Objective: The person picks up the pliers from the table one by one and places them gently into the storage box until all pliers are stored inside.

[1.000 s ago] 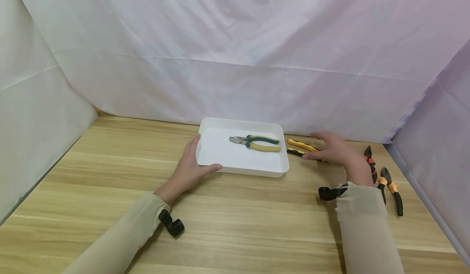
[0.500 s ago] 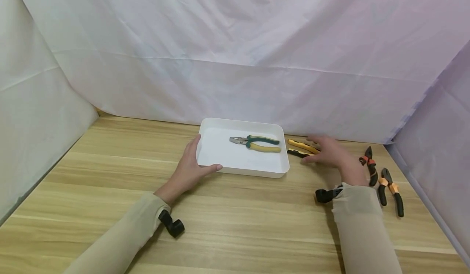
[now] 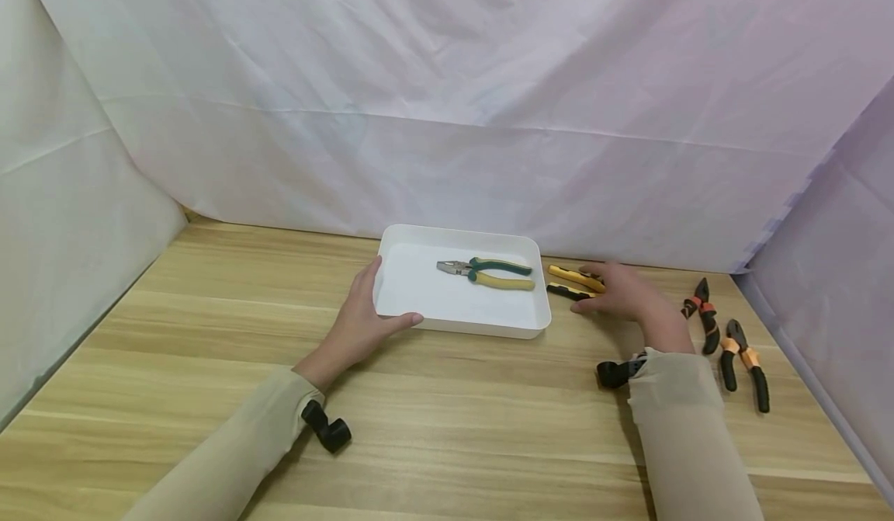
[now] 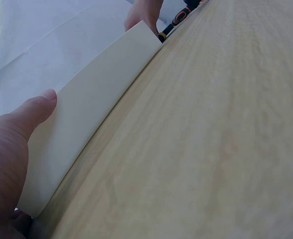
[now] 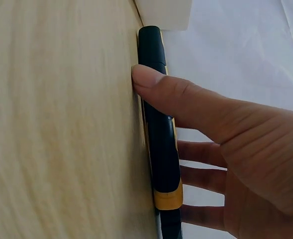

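Wooden table (image 3: 447, 443): right hand (image 3: 621, 292) around yellow-black pliers (image 3: 574, 283).

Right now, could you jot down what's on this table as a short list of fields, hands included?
Surface: wooden table
Tray: white tray, holding green and yellow pliers
Left hand: left hand grips the tray's near left corner, thumb along its front wall
Right hand: right hand closing on yellow and black pliers that lie on the table just right of the tray; thumb touches a handle
Far right: two more pliers with orange and black handles
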The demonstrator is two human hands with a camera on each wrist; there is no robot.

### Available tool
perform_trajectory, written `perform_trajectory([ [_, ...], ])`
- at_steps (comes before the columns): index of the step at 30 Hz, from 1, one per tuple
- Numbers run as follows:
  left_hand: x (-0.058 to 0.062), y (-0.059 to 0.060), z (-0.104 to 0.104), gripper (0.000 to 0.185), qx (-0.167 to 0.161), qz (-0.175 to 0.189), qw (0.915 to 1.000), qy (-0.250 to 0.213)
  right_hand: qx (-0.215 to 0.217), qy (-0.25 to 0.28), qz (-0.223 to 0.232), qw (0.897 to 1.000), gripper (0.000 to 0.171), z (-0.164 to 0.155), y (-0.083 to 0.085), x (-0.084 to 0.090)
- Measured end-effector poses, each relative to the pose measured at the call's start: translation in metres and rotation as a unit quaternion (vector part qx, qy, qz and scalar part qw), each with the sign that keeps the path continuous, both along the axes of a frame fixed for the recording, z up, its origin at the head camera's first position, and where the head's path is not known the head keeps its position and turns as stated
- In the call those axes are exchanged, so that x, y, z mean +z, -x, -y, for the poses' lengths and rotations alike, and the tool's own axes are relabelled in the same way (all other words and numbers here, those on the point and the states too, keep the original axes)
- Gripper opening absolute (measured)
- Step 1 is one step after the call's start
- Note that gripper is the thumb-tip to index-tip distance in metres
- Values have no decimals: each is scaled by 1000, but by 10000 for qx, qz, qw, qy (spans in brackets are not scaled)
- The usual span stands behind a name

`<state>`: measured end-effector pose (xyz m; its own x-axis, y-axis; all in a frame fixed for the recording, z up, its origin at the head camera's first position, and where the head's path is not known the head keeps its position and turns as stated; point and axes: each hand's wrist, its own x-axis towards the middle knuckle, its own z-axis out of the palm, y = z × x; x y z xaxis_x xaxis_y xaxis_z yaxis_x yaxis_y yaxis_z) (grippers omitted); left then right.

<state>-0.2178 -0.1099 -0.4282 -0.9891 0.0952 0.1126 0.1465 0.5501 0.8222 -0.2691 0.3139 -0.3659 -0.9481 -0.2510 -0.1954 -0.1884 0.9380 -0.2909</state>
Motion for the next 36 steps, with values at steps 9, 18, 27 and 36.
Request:
perform_trajectory([
  [9,0,-1,2,123,13,12,10000,71,161,98,-119,9998,78,3,0,0],
  [18,0,-1,3,123,5,20,10000,40,225,-102,-182,9995,73,3,1,-4],
  [27,-1,0,2,123,-4,-35,10000,47,229,-108,-199,9995,73,5,3,-7],
  [36,-2,1,2,123,-14,-52,10000,33,307,-102,-248,9992,67,10,2,-5],
])
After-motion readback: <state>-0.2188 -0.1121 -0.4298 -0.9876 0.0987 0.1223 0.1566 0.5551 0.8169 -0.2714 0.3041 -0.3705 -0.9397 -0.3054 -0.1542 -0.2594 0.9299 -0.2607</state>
